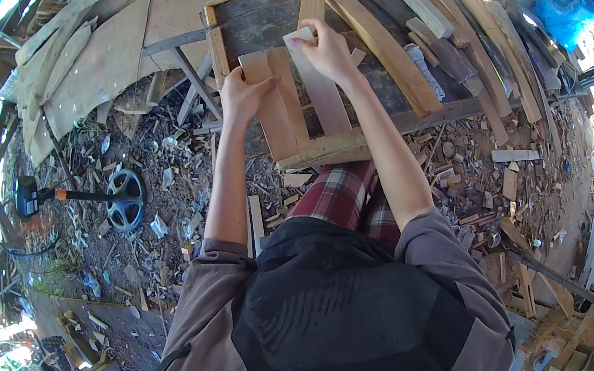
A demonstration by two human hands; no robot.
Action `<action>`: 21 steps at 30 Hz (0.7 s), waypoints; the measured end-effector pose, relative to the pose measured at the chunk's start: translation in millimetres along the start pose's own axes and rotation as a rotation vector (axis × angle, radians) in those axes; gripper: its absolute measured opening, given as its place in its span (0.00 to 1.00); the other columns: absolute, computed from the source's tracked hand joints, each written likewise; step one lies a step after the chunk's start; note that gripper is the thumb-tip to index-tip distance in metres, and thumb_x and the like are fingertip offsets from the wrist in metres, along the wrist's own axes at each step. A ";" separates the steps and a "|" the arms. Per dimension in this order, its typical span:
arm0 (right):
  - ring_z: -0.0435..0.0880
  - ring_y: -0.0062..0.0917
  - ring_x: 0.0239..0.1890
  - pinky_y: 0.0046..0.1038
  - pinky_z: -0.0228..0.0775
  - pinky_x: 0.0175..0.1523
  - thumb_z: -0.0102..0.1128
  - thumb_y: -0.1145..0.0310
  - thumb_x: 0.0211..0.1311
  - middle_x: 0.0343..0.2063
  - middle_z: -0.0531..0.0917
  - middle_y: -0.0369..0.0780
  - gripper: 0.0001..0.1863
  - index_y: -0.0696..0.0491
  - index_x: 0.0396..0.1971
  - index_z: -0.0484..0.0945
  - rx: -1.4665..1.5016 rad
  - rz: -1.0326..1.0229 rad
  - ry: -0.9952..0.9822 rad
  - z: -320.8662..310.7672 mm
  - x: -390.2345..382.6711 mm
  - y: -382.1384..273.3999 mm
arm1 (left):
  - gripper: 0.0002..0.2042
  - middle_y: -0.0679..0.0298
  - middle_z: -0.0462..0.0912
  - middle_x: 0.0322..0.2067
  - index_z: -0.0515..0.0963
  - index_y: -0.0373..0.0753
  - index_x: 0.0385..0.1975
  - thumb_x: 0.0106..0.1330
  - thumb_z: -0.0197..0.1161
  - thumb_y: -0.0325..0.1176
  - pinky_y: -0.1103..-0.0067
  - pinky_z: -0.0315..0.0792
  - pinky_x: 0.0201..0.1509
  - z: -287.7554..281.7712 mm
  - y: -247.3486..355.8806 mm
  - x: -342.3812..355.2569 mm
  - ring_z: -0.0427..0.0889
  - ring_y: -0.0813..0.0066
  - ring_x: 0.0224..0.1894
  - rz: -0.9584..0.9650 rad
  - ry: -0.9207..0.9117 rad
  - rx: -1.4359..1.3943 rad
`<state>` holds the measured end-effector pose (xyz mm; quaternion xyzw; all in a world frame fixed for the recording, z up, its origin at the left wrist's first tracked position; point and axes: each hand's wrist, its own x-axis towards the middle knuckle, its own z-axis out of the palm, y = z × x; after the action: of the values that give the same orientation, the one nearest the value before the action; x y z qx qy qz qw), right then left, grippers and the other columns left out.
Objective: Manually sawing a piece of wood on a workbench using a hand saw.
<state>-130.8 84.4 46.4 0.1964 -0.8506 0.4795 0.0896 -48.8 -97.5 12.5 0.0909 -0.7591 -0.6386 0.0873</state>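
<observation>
My left hand (246,96) grips the left edge of a flat light-brown board (274,127), with its thumb stretched across the board's face. Partly behind that board, a second rough-edged strip (288,96) shows along its right side. My right hand (328,52) is closed around the far end of another narrow board (321,103), whose pale end face points up. A gap separates the two sets of boards. All of them slant over the near part of a dark-topped wooden workbench (253,24), their lower ends by its front rail (330,148).
A long thick plank (380,47) lies across the bench to the right, near a crumpled grey cloth (421,71). More planks (476,34) lean beyond. Wood scraps litter the dirt floor (182,170). To the left stands a wheeled-looking black device (125,199); a blue tarp (549,2) hangs far right.
</observation>
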 end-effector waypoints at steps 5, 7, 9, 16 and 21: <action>0.77 0.49 0.52 0.41 0.70 0.57 0.65 0.65 0.62 0.48 0.78 0.53 0.27 0.63 0.56 0.68 -0.335 -0.233 0.166 -8.7 -42.2 -10.5 | 0.22 0.46 0.85 0.36 0.78 0.28 0.38 0.49 0.76 0.36 0.70 0.78 0.45 21.7 22.6 -25.5 0.86 0.56 0.40 0.058 0.340 0.465; 0.75 0.46 0.56 0.40 0.68 0.60 0.64 0.67 0.61 0.51 0.77 0.52 0.25 0.60 0.56 0.70 -0.312 -0.094 0.053 -28.3 -64.3 -10.4 | 0.23 0.48 0.85 0.36 0.79 0.30 0.40 0.50 0.75 0.39 0.71 0.77 0.45 19.3 19.9 -23.1 0.86 0.57 0.39 0.036 0.344 0.538; 0.72 0.42 0.61 0.39 0.65 0.64 0.63 0.65 0.63 0.57 0.75 0.49 0.24 0.55 0.58 0.72 -0.260 -0.143 -0.193 -36.9 -83.9 -1.6 | 0.24 0.51 0.86 0.36 0.80 0.32 0.42 0.52 0.75 0.43 0.71 0.77 0.44 10.3 17.2 -22.2 0.86 0.59 0.38 0.004 0.354 0.617; 0.71 0.43 0.62 0.36 0.64 0.67 0.62 0.62 0.62 0.52 0.78 0.50 0.26 0.63 0.55 0.73 -0.538 -0.217 -0.082 -15.6 -117.6 -9.4 | 0.25 0.54 0.87 0.36 0.81 0.35 0.44 0.53 0.75 0.48 0.73 0.77 0.44 -2.0 9.9 -7.5 0.86 0.64 0.39 0.130 0.205 0.601; 0.69 0.45 0.64 0.33 0.64 0.67 0.63 0.62 0.60 0.53 0.77 0.55 0.29 0.68 0.54 0.72 -0.563 -0.014 -0.077 10.1 -136.3 -23.2 | 0.30 0.50 0.86 0.33 0.81 0.34 0.44 0.51 0.73 0.55 0.67 0.78 0.45 -10.6 -0.8 0.4 0.86 0.54 0.39 0.120 0.133 0.611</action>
<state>2.9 98.9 12.8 0.1877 -0.9517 0.2159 0.1113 -46.6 -107.8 13.5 0.1093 -0.9125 -0.3675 0.1428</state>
